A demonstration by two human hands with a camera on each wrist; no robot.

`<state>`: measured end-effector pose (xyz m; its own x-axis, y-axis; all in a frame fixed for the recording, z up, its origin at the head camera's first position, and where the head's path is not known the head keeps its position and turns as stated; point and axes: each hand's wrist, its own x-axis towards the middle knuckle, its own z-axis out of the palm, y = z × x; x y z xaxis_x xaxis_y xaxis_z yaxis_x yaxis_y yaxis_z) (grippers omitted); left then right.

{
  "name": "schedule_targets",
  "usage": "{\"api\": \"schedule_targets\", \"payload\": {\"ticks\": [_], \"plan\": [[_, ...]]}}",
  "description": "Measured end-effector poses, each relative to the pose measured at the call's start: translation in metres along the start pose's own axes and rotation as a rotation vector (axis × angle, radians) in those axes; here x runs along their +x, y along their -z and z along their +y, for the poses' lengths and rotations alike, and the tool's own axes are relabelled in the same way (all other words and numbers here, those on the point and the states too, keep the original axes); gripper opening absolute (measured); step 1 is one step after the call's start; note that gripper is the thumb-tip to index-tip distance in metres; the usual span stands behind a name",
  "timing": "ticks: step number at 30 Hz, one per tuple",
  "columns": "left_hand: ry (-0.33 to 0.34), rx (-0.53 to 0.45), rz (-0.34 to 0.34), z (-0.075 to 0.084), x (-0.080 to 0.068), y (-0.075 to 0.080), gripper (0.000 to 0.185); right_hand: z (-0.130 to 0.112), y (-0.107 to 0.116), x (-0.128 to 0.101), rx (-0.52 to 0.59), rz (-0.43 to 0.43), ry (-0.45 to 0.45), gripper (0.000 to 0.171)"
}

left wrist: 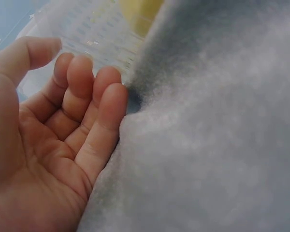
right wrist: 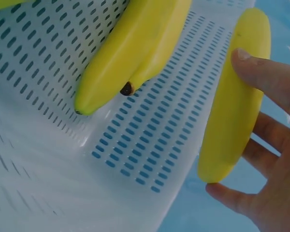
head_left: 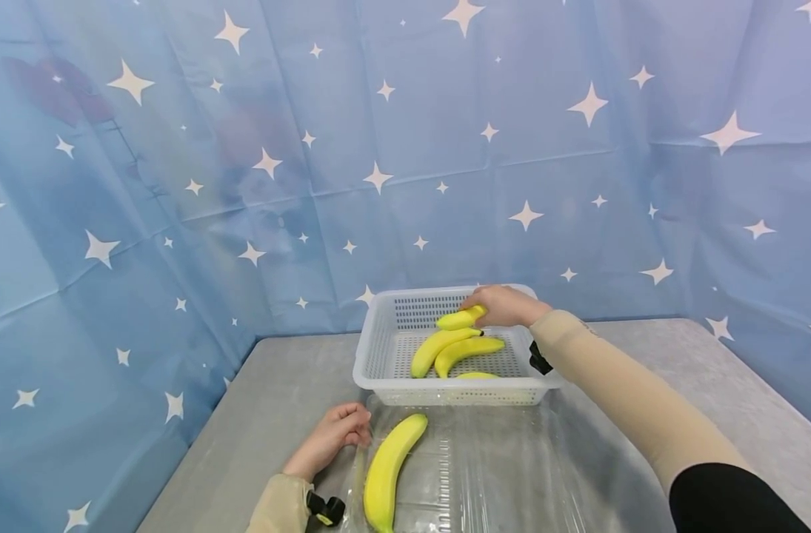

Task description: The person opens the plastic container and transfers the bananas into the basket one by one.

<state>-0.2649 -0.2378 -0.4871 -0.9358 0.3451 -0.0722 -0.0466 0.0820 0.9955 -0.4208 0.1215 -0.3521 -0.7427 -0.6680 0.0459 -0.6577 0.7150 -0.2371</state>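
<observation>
Over the back of a white plastic basket (head_left: 385, 384), my right hand (head_left: 508, 305) grips a yellow banana (right wrist: 234, 96), its thumb on one side and fingers on the other. Below it in the basket lie several more bananas (head_left: 469, 351), one mostly hidden behind the front wall. My left hand (head_left: 335, 435) rests at the left edge of a clear plastic piece (head_left: 505, 459), fingers loosely bent and holding nothing. The left wrist view shows the palm and bent fingers (left wrist: 113, 108). Right of that hand, a single banana (head_left: 393, 474) lies lengthwise on the clear plastic.
The grey table (head_left: 285, 370) carries the basket at its back edge, with the clear plastic directly in front. Behind hangs a blue curtain (head_left: 445, 244) with white stars, which also runs along both sides.
</observation>
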Motion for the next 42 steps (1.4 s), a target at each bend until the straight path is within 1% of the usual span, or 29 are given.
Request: {"api": "schedule_targets", "payload": {"ticks": [7,12,18,26,34,38,42], "plan": [[0.003,-0.003,0.013,0.002,-0.003,-0.002,0.022,0.006,-0.008,0.006,0.038,-0.006,0.003,0.042],[0.007,-0.004,0.012,0.003,-0.002,-0.002,0.021,0.008,-0.011,0.009,0.052,-0.007,-0.019,0.043],[0.005,-0.009,0.015,0.003,-0.001,-0.002,0.021,0.009,-0.017,0.015,0.055,-0.006,-0.01,0.042],[0.006,-0.014,0.02,0.001,0.0,-0.001,0.021,0.001,-0.023,0.024,0.076,-0.033,-0.007,0.042],[-0.003,-0.003,0.003,0.0,0.001,0.001,0.023,-0.006,-0.024,0.031,0.081,-0.048,-0.002,0.042],[-0.001,-0.012,0.001,0.0,0.001,0.001,0.023,-0.007,-0.027,0.035,0.093,-0.046,0.014,0.042],[-0.003,-0.02,0.002,-0.001,0.001,0.001,0.022,-0.007,-0.031,0.04,0.089,-0.052,0.011,0.042]]}}
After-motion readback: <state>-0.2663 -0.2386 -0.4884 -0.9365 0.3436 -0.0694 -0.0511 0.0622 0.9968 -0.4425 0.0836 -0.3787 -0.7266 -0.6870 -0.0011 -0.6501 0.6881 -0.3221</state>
